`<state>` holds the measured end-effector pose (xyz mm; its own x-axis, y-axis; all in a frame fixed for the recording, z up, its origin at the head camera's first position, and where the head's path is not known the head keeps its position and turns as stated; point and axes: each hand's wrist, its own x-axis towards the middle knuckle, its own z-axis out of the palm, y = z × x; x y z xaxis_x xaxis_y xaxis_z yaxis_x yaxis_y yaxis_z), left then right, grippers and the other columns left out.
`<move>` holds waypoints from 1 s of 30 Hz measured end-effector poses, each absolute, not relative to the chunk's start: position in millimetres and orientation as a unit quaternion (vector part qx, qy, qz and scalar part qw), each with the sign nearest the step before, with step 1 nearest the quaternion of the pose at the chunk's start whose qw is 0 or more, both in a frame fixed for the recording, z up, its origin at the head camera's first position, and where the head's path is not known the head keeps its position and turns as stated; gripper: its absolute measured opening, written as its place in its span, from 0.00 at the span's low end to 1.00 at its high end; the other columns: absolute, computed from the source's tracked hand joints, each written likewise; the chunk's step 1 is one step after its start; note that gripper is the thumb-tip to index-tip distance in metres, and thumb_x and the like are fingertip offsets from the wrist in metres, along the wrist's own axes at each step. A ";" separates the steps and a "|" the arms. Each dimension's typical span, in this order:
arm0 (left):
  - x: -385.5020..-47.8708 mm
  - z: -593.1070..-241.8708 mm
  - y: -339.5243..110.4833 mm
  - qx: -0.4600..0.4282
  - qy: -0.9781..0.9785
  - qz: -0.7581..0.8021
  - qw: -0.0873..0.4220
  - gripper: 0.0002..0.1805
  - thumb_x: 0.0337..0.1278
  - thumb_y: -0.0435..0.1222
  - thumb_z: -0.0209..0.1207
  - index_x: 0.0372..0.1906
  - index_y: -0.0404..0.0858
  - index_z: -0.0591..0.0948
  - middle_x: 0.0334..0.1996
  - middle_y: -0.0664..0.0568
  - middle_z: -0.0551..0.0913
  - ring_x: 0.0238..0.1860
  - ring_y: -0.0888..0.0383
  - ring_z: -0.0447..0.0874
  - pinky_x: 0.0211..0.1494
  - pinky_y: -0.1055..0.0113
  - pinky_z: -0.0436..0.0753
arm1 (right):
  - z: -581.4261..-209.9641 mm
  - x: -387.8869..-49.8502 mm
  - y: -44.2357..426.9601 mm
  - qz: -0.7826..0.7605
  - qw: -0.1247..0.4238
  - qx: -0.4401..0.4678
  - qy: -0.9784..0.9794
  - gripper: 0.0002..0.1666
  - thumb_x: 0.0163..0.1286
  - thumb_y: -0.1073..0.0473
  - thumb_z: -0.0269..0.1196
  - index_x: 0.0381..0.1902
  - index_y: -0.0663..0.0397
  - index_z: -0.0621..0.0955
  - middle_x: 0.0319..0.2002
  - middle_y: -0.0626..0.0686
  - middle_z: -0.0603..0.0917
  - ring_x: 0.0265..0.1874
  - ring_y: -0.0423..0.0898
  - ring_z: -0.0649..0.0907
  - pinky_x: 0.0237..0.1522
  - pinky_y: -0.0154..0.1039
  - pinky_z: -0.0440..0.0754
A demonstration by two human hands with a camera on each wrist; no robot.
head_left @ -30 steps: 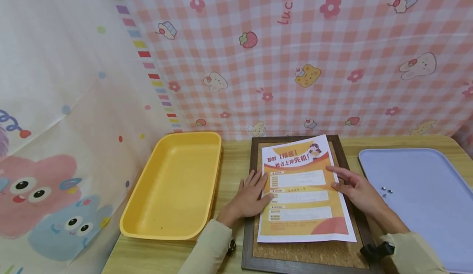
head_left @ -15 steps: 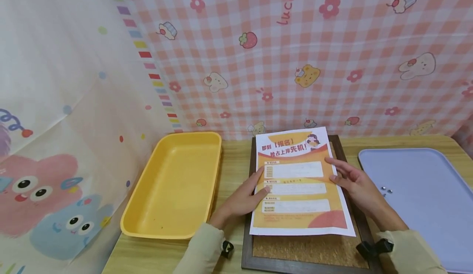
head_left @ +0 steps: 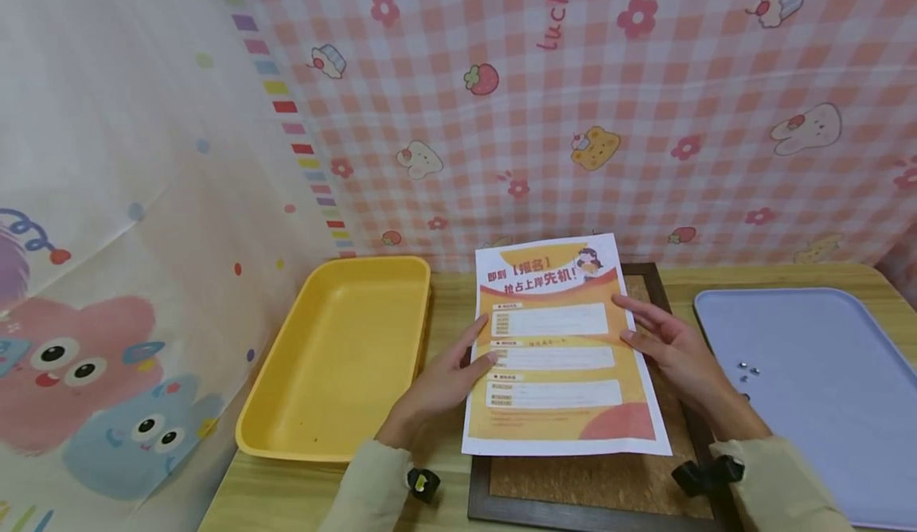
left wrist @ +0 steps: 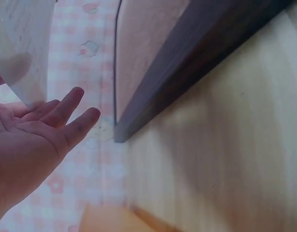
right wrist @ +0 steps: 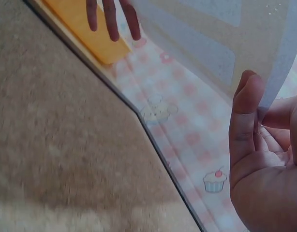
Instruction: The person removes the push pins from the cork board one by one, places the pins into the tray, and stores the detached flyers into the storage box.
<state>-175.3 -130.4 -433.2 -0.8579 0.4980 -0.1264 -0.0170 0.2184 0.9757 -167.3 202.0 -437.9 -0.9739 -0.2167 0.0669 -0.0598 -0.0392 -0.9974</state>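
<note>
A printed orange-and-white flyer (head_left: 552,416) is held up off a dark-framed cork board (head_left: 595,484), covering most of it in the head view. My left hand (head_left: 438,381) pinches the flyer's left edge, thumb on the printed face and fingers behind. On the opposite edge, my right hand (head_left: 680,361) holds the sheet between thumb and fingers. The left wrist view shows the left hand (left wrist: 27,140) with several fingers spread beneath the paper (left wrist: 30,34). In the right wrist view, the right hand (right wrist: 259,169) grips the paper's edge, apart from the cork surface (right wrist: 76,130).
To the left stands a yellow tray (head_left: 337,357) with a few tiny specks in it. A pale lilac tray (head_left: 809,333) on the right bears several small shiny metal bits (head_left: 748,370). Behind the wooden table (head_left: 447,301) hangs a pink checked cloth (head_left: 444,118).
The flyer has risen off the cork board and shifted left, carried by both hands. My left hand has gone from lying flat on its edge to pinching it.
</note>
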 end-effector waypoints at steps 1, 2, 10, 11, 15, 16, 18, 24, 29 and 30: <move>-174.8 -430.8 -132.7 0.158 0.750 0.607 0.210 0.37 0.75 0.41 0.51 0.80 0.55 0.48 0.57 0.40 0.79 0.44 0.53 0.87 0.46 0.63 0.85 | -436.3 -167.9 199.4 -0.711 0.055 -0.099 0.694 0.32 0.76 0.59 0.58 0.75 0.54 0.66 0.69 0.57 0.69 0.45 0.37 0.85 0.42 0.36 0.86; -174.3 -428.3 -135.2 0.156 0.747 0.611 0.209 0.37 0.75 0.40 0.51 0.80 0.55 0.48 0.57 0.40 0.79 0.44 0.53 0.87 0.46 0.62 0.85 | -434.7 -168.6 196.6 -0.707 0.053 -0.099 0.698 0.32 0.76 0.59 0.58 0.75 0.55 0.65 0.70 0.60 0.68 0.45 0.37 0.85 0.43 0.36 0.86; -170.7 -412.5 -161.3 0.134 0.751 0.614 0.203 0.40 0.73 0.34 0.53 0.80 0.55 0.48 0.56 0.37 0.80 0.42 0.50 0.88 0.44 0.58 0.87 | -423.9 -174.1 172.0 -0.706 0.062 -0.133 0.693 0.33 0.77 0.62 0.55 0.75 0.64 0.61 0.71 0.72 0.63 0.45 0.36 0.85 0.42 0.36 0.86; -170.1 -410.8 -165.0 0.134 0.751 0.614 0.204 0.40 0.73 0.34 0.53 0.80 0.55 0.47 0.56 0.36 0.80 0.42 0.49 0.88 0.44 0.58 0.87 | -423.5 -175.2 168.4 -0.710 0.064 -0.136 0.688 0.33 0.77 0.62 0.55 0.75 0.64 0.60 0.70 0.72 0.64 0.45 0.37 0.85 0.42 0.37 0.86; -167.4 -406.6 -180.0 0.126 0.745 0.621 0.211 0.43 0.72 0.31 0.54 0.80 0.57 0.45 0.57 0.35 0.79 0.44 0.47 0.88 0.45 0.56 0.87 | -421.9 -179.9 152.8 -0.716 0.065 -0.146 0.680 0.32 0.77 0.65 0.54 0.75 0.66 0.61 0.70 0.72 0.65 0.46 0.36 0.85 0.43 0.37 0.86; -166.9 -406.1 -183.7 0.123 0.742 0.625 0.212 0.44 0.71 0.30 0.54 0.80 0.57 0.45 0.58 0.34 0.79 0.45 0.47 0.88 0.45 0.56 0.87 | -421.4 -181.0 148.6 -0.716 0.065 -0.145 0.679 0.32 0.77 0.66 0.54 0.75 0.66 0.61 0.70 0.72 0.65 0.45 0.36 0.85 0.43 0.36 0.86; -166.5 -405.2 -190.8 0.115 0.740 0.628 0.210 0.45 0.70 0.28 0.54 0.80 0.58 0.45 0.61 0.34 0.77 0.46 0.47 0.88 0.47 0.56 0.86 | -419.7 -182.9 140.0 -0.714 0.068 -0.141 0.683 0.32 0.76 0.67 0.54 0.75 0.65 0.61 0.70 0.70 0.66 0.45 0.37 0.85 0.44 0.36 0.86; -165.8 -399.6 -212.7 0.098 0.752 0.621 0.199 0.46 0.69 0.26 0.53 0.80 0.58 0.45 0.63 0.33 0.74 0.47 0.47 0.87 0.47 0.56 0.86 | -415.1 -187.7 114.3 -0.701 0.084 -0.121 0.697 0.31 0.76 0.65 0.55 0.75 0.57 0.64 0.71 0.64 0.67 0.50 0.48 0.85 0.46 0.39 0.86; -165.0 -394.4 -230.5 0.066 0.760 0.619 0.184 0.45 0.69 0.26 0.53 0.80 0.58 0.48 0.63 0.36 0.74 0.46 0.47 0.87 0.47 0.57 0.87 | -413.7 -190.7 94.1 -0.705 0.095 -0.121 0.692 0.31 0.76 0.64 0.55 0.75 0.55 0.65 0.71 0.63 0.69 0.49 0.51 0.86 0.46 0.43 0.86; -164.6 -393.4 -233.9 0.058 0.765 0.616 0.180 0.45 0.69 0.26 0.54 0.80 0.59 0.49 0.63 0.37 0.74 0.45 0.48 0.87 0.47 0.58 0.87 | -413.4 -191.3 90.0 -0.707 0.097 -0.121 0.690 0.31 0.76 0.65 0.55 0.75 0.55 0.65 0.71 0.63 0.68 0.48 0.50 0.86 0.45 0.43 0.86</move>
